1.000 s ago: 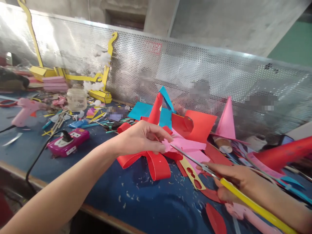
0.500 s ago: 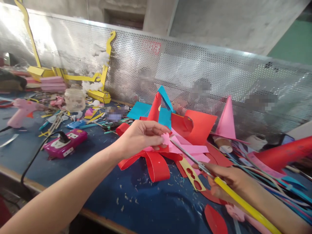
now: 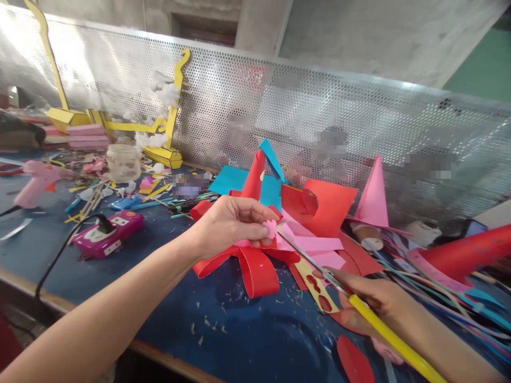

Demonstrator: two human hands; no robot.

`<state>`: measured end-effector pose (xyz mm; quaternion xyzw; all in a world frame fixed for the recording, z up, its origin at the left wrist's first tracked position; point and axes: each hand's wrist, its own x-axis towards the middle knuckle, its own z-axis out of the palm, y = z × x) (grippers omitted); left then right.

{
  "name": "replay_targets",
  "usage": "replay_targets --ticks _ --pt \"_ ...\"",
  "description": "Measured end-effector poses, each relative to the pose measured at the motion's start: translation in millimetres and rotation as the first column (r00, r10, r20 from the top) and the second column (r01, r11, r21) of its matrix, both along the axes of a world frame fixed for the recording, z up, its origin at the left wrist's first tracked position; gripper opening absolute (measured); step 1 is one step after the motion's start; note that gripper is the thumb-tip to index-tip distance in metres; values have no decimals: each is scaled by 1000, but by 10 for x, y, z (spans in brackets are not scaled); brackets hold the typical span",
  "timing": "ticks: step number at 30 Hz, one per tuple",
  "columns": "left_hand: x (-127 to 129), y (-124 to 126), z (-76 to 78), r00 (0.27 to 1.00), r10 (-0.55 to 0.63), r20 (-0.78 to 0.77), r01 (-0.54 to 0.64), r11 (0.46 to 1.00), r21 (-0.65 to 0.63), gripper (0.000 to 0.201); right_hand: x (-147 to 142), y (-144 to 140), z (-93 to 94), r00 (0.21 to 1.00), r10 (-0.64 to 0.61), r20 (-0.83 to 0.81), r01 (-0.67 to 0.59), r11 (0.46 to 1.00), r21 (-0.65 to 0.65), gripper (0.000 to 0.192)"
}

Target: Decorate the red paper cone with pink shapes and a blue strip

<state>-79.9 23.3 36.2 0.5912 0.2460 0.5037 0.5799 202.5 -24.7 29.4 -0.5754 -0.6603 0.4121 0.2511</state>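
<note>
Between thumb and fingers, my left hand (image 3: 235, 223) pinches a small pink paper flower (image 3: 271, 229) with a notched edge. My right hand (image 3: 367, 298) is closed around scissors (image 3: 315, 264) with yellow handles, and the blade tips sit right beside the flower's edge. Whether the tips touch the paper I cannot tell. Below my left hand lies a red paper bow of loops (image 3: 257, 271). Behind it a red paper cone (image 3: 253, 173) stands with a blue strip at its tip. Pink paper pieces (image 3: 315, 243) lie under the scissors.
A purple power strip (image 3: 108, 234) and pink glue gun (image 3: 38, 183) lie at left, near a clear jar (image 3: 123, 162). A pink cone hat (image 3: 375, 197) stands at right beside coloured strips (image 3: 451, 308). A perforated metal panel (image 3: 211, 106) closes off the back.
The scissor tips have shifted slightly, and the pink flower has turned a little in my left fingers. Both hands stay in almost the same place.
</note>
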Motion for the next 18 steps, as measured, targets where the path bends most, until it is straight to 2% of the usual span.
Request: replay_targets --ticks 9,13,16,18 --pt "13 -5 -2 999 4 43 -2 1000 -28 14 43 5 -45 998 -17 65 13 998 64 54" --pt "0 -2 -6 999 17 32 -16 999 -43 23 54 3 -61 999 -12 37 10 999 48 56" --pt "-20 11 -4 995 78 65 -72 994 -87 26 54 -6 -66 1000 -17 7 17 999 33 58" --pt "-29 18 3 985 135 105 -121 984 -132 30 50 -11 -63 1000 1 12 -2 997 83 59"
